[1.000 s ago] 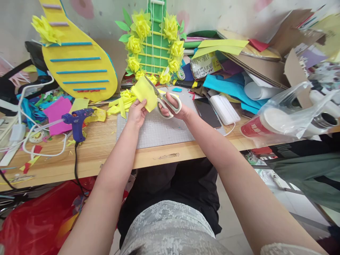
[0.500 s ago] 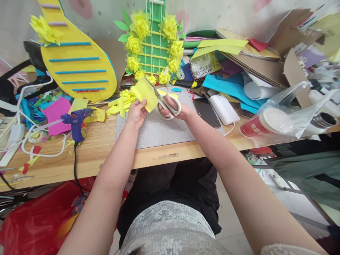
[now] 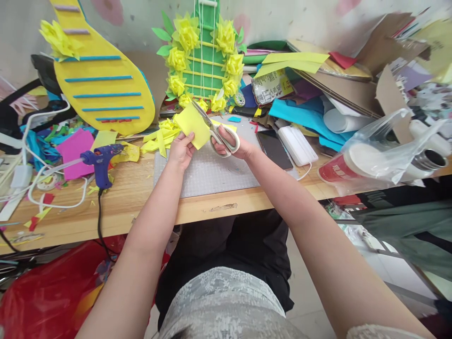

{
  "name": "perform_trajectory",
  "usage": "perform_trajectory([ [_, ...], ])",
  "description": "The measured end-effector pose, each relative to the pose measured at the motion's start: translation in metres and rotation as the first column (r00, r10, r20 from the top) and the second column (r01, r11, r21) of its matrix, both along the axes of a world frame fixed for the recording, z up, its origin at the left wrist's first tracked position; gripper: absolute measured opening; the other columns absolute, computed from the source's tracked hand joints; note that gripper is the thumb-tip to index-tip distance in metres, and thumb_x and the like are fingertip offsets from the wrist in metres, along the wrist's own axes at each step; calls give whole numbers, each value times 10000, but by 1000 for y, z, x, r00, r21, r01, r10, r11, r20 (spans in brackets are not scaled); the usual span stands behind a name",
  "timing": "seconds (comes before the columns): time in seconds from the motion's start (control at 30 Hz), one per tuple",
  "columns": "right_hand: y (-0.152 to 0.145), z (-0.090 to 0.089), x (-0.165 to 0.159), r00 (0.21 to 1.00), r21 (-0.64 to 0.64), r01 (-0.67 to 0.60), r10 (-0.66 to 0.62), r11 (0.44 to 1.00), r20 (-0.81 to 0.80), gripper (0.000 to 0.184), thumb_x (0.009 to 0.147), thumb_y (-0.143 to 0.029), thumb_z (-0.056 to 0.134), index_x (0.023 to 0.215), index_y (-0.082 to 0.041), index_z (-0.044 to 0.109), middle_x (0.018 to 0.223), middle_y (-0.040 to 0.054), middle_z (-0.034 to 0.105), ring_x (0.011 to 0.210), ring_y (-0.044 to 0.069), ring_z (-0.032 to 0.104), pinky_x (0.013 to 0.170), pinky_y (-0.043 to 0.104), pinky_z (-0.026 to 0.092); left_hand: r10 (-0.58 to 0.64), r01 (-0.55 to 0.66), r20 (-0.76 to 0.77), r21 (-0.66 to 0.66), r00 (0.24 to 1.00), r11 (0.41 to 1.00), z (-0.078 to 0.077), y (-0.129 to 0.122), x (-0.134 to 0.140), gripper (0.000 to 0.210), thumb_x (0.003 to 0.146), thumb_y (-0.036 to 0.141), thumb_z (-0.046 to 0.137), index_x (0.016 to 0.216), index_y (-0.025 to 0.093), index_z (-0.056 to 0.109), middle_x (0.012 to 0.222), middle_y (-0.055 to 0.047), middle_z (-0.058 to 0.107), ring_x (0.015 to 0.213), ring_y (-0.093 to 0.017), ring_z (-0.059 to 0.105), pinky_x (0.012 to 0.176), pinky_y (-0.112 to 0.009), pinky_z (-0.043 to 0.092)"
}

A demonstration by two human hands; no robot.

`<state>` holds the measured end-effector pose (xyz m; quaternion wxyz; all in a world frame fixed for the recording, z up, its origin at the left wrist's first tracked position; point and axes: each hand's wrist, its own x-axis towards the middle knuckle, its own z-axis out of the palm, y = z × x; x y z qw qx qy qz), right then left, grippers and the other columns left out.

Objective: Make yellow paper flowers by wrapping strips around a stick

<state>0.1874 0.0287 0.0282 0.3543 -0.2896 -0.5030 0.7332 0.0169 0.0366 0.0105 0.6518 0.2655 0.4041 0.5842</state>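
My left hand pinches the lower left corner of a yellow sheet of paper above the grey cutting mat. My right hand is closed around the white-handled scissors, fingers through the loops. The blades point up and left along the paper's right edge; I cannot tell exactly where they meet it. Behind the hands stands a green guitar-shaped piece ringed with yellow paper flowers. Left of my left hand lies a pile of yellow paper strips.
A yellow lute-shaped board leans at the back left, behind a blue glue gun. To the right lie a phone, a white power bank and a bagged red cup. Paper and cardboard scraps heap behind them.
The scissors have shifted slightly and their handle loops look a little closer together. My left hand and the paper stay nearly in place.
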Motion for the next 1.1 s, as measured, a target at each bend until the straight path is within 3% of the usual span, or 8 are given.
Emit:
perform_trajectory([
  [0.2,2,8,6,998,-14,61,-61,998,20,452,835,-625,394,765,-181,441,497,-70,372,410,50,361,383,175,327,32,-31,-62,18,998,999,2,1,-3,108,738,94,614,807,151,675,851,-47,735,912,-170,685,851,-280,540],
  [0.3,6,16,13,975,55,198,-202,979,89,386,840,-568,457,760,-190,452,545,-49,423,466,66,412,428,190,376,37,-28,-201,47,979,998,4,0,-8,100,691,90,645,767,142,684,754,-30,730,861,-183,692,787,-293,559],
  [0.43,13,28,22,886,262,385,-434,885,164,264,751,-362,663,790,-189,466,698,-28,519,625,74,489,537,185,427,-99,139,-430,63,897,988,7,-3,-12,135,610,116,716,745,108,707,720,-52,723,788,-217,693,731,-331,563],
  [0.57,19,36,19,868,351,311,-414,883,273,319,631,-197,745,797,-176,473,777,-18,549,751,103,524,644,222,450,-284,341,-518,17,807,940,8,-7,-12,218,557,164,767,768,128,724,678,-52,718,690,-200,686,646,-293,561],
  [0.7,21,37,9,866,348,155,-297,924,402,332,567,-99,738,775,-161,487,736,-26,532,721,105,500,615,218,413,-389,448,-470,17,793,894,8,-10,-11,294,515,113,771,805,135,729,618,-44,704,575,-163,659,550,-234,531],
  [0.83,21,32,1,860,344,157,-299,926,413,303,560,-62,702,726,-161,469,692,-45,492,675,83,456,579,199,377,-371,402,-456,-33,809,915,8,-9,-12,348,530,74,748,877,96,716,717,-82,717,710,-222,690,733,-342,550],
  [0.93,23,24,-5,848,306,346,-435,887,302,274,614,-115,680,732,-175,441,682,-52,464,661,75,461,579,196,388,-253,268,-337,-2,907,964,9,-5,-13,266,632,169,714,893,125,700,844,-79,723,849,-232,688,799,-342,545],
  [1.1,29,9,-25,684,84,725,-729,684,34,297,689,-277,662,787,-193,395,728,-44,479,680,75,529,617,205,441,-83,85,49,-45,995,995,11,-4,-4,288,806,402,571,976,179,635,982,-70,709,967,-192,663,836,-300,542],
])
